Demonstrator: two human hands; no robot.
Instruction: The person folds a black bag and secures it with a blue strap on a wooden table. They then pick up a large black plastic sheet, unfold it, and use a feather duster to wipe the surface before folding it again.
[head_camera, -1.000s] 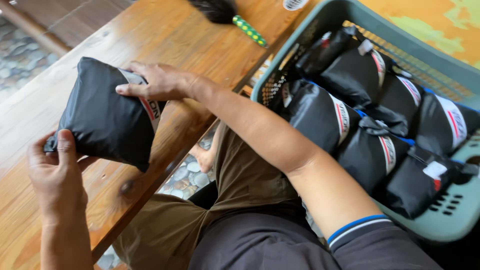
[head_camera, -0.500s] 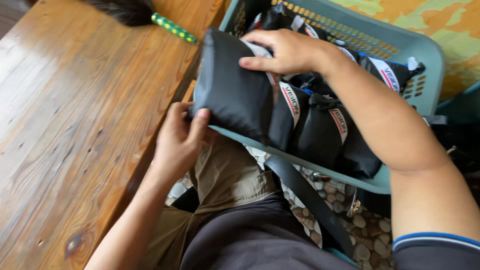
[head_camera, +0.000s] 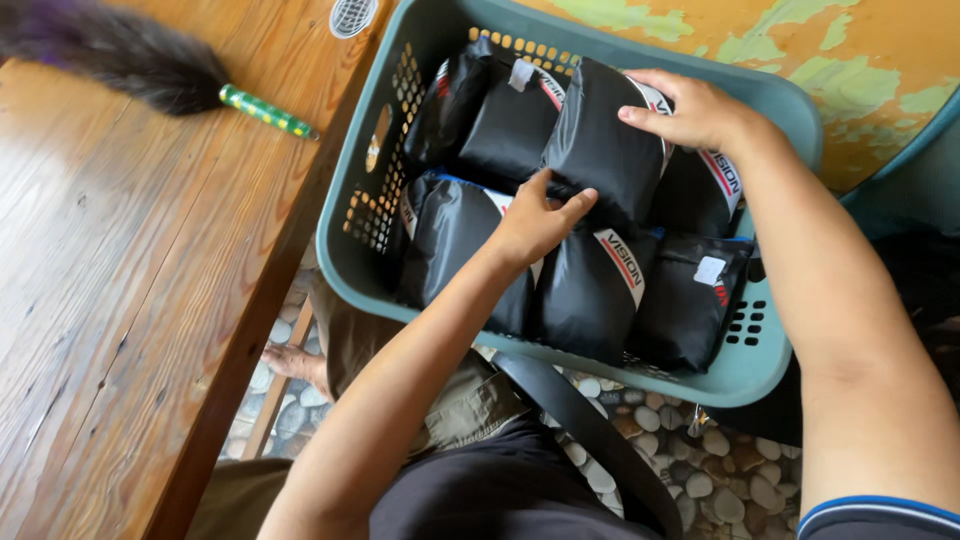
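The person holds a black folded pouch (head_camera: 600, 150) between both hands, inside a teal plastic basket (head_camera: 770, 370). The left hand (head_camera: 535, 225) presses against the pouch's near lower edge, thumb and fingers (head_camera: 575, 205) closed on the fabric. The right hand (head_camera: 690, 110) lies over the far upper corner, fingers curled down onto it. Gripping at opposite ends in this way keeps the soft pouch folded and upright, judging by its shape.

The pouch stands in the middle of the far row, touching the other black pouches (head_camera: 590, 290) on each side and in front. These pouches stand on edge, packed side by side in two rows; that arrangement appears to let the basket take more of them and keeps each from unfolding.

The basket sits just beside the edge of the wooden surface (head_camera: 120, 280), within reach of both arms. A feather duster (head_camera: 130, 65) with a green handle lies on the surface, well apart from the hands. Pebbled floor (head_camera: 720, 470) shows beneath the basket.
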